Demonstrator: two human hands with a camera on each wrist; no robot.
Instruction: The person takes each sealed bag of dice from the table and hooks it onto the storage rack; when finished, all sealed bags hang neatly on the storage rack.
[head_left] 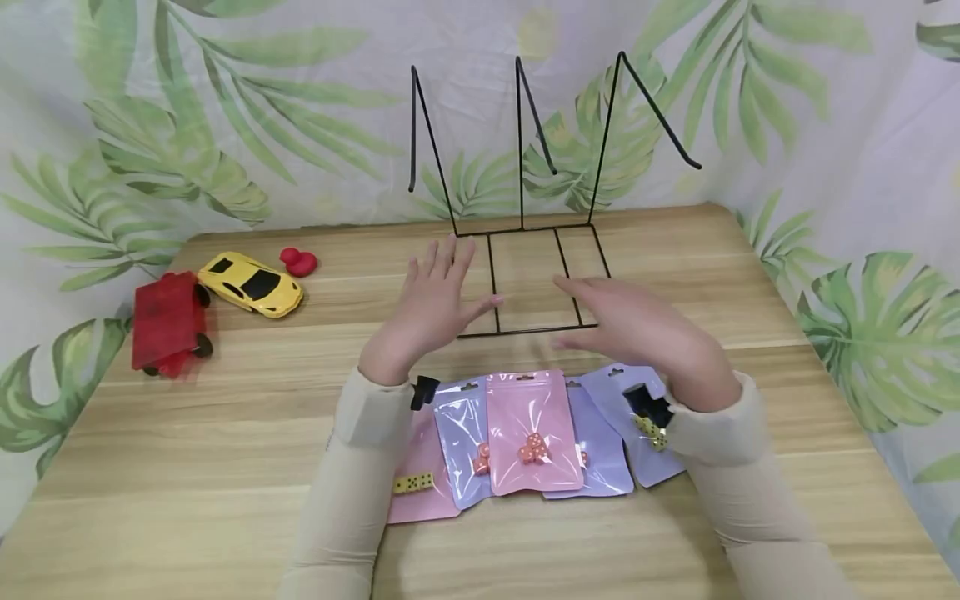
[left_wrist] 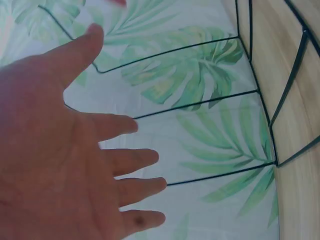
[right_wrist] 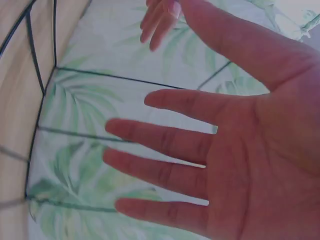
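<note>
A black wire rack (head_left: 522, 150) with three upright hooks stands at the back of the table. My left hand (head_left: 429, 308) hovers by the left side of its base, fingers straight and spread, holding nothing. Opposite it, my right hand (head_left: 637, 325) is held out over the base's right front, also with nothing in it. Both palms and their straight fingers show in the wrist views. Below the hands lie several glossy pouches: a pink pouch (head_left: 525, 417) with orange dice in front, lilac pouches (head_left: 459, 417) beside it, and another pink pouch (head_left: 423, 450) with yellow dice, partly covered by my left sleeve.
At the left of the table is a yellow toy car (head_left: 251, 284), touching or close to a red toy vehicle (head_left: 171, 323) with black wheels. A small red object (head_left: 300, 262) lies behind the car. A leaf-patterned cloth (head_left: 300, 108) hangs behind the table (head_left: 225, 467).
</note>
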